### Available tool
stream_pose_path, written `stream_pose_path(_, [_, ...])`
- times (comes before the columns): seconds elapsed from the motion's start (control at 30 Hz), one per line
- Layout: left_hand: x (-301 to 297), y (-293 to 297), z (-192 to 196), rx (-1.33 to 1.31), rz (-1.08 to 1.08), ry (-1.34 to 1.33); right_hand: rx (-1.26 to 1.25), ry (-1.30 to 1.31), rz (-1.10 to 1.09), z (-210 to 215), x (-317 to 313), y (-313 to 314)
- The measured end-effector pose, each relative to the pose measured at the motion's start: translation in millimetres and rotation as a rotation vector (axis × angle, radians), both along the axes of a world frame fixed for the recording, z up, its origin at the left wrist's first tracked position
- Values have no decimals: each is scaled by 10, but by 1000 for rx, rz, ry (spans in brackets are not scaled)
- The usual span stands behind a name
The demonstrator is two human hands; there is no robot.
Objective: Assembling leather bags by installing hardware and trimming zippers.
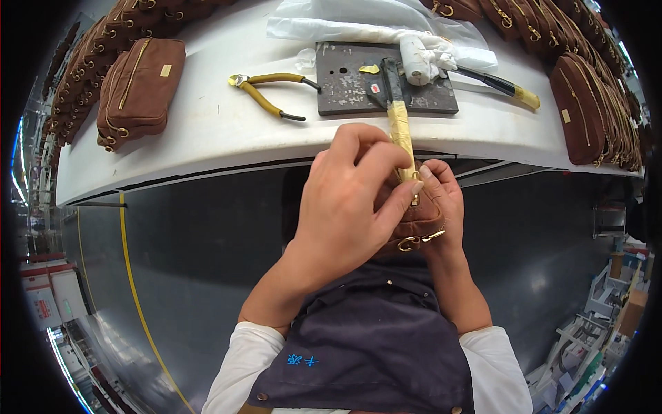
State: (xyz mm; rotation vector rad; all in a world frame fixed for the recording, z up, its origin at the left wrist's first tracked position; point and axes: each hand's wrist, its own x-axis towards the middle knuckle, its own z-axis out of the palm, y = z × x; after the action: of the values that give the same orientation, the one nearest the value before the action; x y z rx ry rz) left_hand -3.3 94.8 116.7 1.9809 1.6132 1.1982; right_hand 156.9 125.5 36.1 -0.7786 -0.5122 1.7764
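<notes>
A small brown bag (422,219) with a gold zipper and gold ring hardware is held just in front of the table's near edge. Over its top, my left hand (348,193) has its fingers curled and thumb closed near the gold zipper pull (415,199); what sits between its fingertips is partly hidden. On the bag's right side, my right hand (447,196) grips it, thumb on top. Just beyond my hands lies a black tool with a yellow tape-wrapped handle (398,124), its head resting on a dark, scuffed plate (434,99). The handle reaches toward the bag.
Yellow-handled pliers (265,93) lie left of the plate. A hammer with a cloth-wrapped head (414,62) rests on its right side. Finished-looking brown bags stand on the white table (227,131), one bag (141,86) at left, several more (583,114) at right.
</notes>
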Motion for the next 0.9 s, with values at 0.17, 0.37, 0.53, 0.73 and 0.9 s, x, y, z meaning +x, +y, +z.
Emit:
stream_pose_path(0.17, [47,-125,-31,354,-68,348,30,-42,-12,-20,6,10])
stream_pose_path(0.37, [201,-447,-70,232,22,569,39,-52,4,-33,-27,-9])
stream_pose_path(0.53, [271,-444,-226,260,118,656,52,-23,-13,-9,-58,-2])
stream_pose_path(0.73, [347,-424,-327,319,212,663,38,-72,-28,-13,-54,16])
stream_pose_path(0.9, [352,-405,-372,337,222,603,52,-96,-29,-42,-31,29])
